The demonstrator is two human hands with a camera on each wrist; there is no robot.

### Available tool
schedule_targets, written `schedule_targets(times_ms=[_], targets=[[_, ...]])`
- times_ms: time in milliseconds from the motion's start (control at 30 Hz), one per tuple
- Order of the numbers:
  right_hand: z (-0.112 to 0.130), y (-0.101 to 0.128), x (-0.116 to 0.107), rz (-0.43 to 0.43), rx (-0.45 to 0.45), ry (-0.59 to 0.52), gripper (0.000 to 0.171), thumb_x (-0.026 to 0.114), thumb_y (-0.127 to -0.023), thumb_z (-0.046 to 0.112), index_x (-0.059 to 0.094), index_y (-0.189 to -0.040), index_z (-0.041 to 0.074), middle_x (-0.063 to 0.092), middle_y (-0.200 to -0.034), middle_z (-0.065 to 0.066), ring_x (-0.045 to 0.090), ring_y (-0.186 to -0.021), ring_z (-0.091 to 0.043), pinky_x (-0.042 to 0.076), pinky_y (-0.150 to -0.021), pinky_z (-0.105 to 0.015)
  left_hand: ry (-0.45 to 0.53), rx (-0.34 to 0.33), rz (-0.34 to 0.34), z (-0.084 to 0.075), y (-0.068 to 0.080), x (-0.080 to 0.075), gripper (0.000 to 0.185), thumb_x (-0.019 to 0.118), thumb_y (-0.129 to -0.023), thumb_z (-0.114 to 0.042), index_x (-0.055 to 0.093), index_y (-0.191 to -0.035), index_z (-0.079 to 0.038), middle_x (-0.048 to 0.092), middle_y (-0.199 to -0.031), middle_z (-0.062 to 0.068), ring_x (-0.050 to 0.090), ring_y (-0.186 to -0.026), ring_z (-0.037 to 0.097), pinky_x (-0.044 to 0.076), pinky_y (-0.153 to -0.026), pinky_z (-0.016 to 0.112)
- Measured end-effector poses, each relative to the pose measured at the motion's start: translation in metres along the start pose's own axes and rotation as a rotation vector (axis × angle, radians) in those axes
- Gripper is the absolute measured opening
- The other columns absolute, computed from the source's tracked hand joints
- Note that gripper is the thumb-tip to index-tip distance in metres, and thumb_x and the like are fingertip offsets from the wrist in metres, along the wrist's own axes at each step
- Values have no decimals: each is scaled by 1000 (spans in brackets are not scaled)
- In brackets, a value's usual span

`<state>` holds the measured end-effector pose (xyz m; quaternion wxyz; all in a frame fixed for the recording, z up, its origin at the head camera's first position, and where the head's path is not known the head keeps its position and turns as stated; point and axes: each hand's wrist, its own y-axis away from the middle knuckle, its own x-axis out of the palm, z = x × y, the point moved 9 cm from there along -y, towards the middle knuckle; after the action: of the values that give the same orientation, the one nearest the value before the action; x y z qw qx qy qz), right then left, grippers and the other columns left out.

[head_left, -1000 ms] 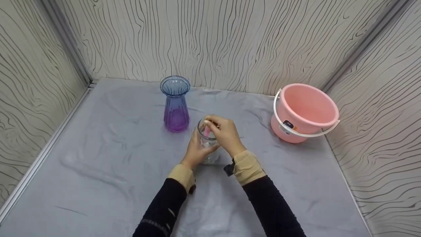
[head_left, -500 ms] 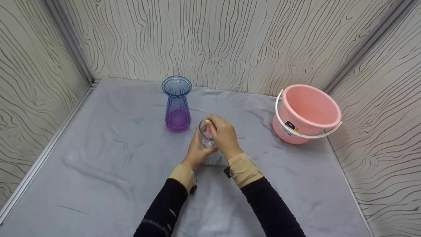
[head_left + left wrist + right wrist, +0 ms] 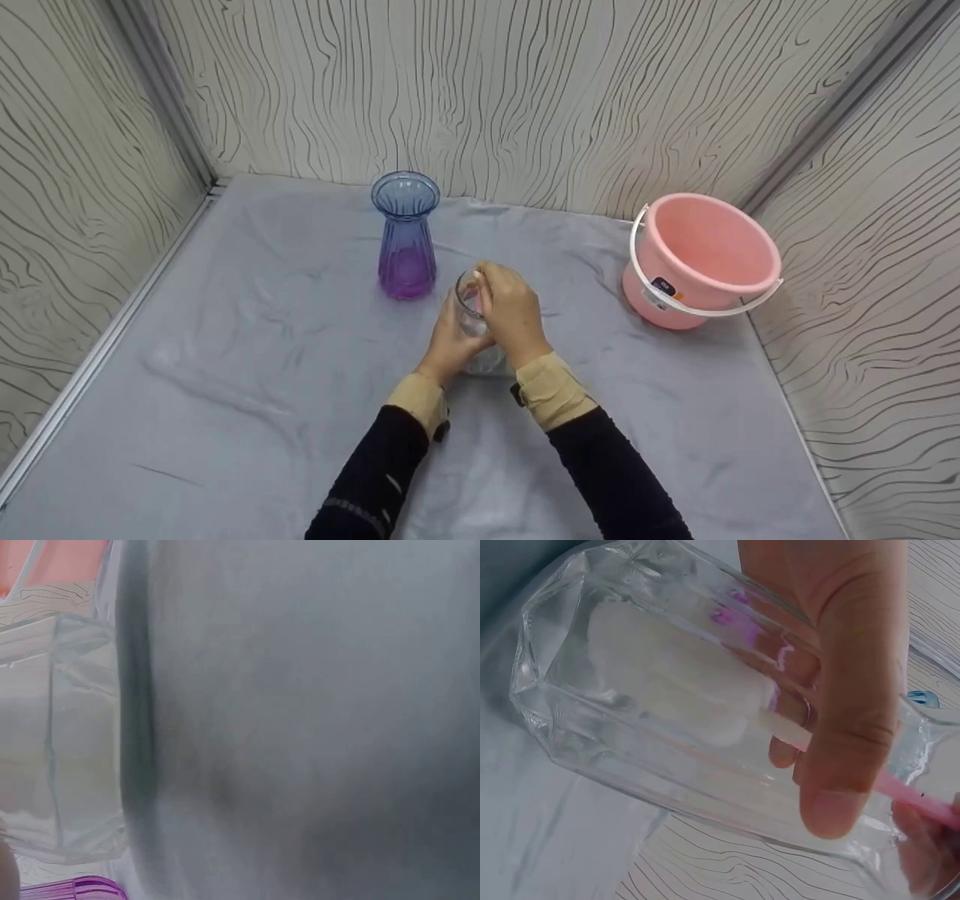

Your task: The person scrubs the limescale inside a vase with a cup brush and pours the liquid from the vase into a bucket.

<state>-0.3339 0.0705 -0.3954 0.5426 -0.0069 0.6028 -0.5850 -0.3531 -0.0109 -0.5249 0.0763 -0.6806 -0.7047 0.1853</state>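
A clear faceted glass vase stands on the cloth in front of the person, its mouth seen from above in the head view. My left hand grips it round the upper body, the thumb on the near side. Inside the vase is a bottle brush with a white sponge head and a thin pink handle. My right hand pinches that handle at the vase's mouth, fingers partly inside the rim. In the left wrist view only the vase's thick base and a fingertip show.
A blue-to-purple ribbed vase stands just beyond the hands, to the left. At the back right is a pink bucket with a white handle. Grey cloth covers the table; patterned walls enclose its back and sides.
My right hand has shifted slightly left and turned a little at the vase's mouth. Less of the pink handle shows now. The left hand keeps its grip on the vase.
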Motion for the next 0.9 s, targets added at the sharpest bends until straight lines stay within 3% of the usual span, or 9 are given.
schedule_targets(times_ms=[200, 400, 767, 900], targets=[[5, 1, -3, -25, -54, 60, 9, 65, -98, 5, 67, -104, 0, 72, -93, -13, 69, -85, -30, 60, -73, -40, -4, 8, 12, -2, 0, 1, 85, 88, -77, -15, 39, -147, -7, 50, -147, 17, 43, -140, 32, 33, -116, 53], [5, 2, -1, 4, -68, 50, 7, 65, -98, 4, 67, -104, 1, 70, -88, -12, 68, -79, -29, 59, -72, -39, 3, 4, 20, -2, 1, 1, 85, 87, -79, -15, 38, -148, -7, 49, -148, 19, 43, -140, 35, 37, -111, 59], [1, 2, -3, 11, -54, -96, 6, 70, -95, 7, 71, -100, 3, 59, -89, -10, 64, -69, -21, 57, -60, -32, 15, -36, 34, 1, 2, 1, 90, 88, -79, -16, 35, -152, -11, 47, -149, 17, 41, -141, 34, 39, -110, 58], [0, 2, -3, 11, -59, -112, 8, 71, -94, 8, 72, -100, 3, 65, -89, -10, 65, -72, -21, 58, -64, -33, 15, -29, 32, 1, 2, 0, 91, 88, -79, -16, 34, -153, -10, 47, -149, 18, 41, -140, 35, 40, -109, 60]])
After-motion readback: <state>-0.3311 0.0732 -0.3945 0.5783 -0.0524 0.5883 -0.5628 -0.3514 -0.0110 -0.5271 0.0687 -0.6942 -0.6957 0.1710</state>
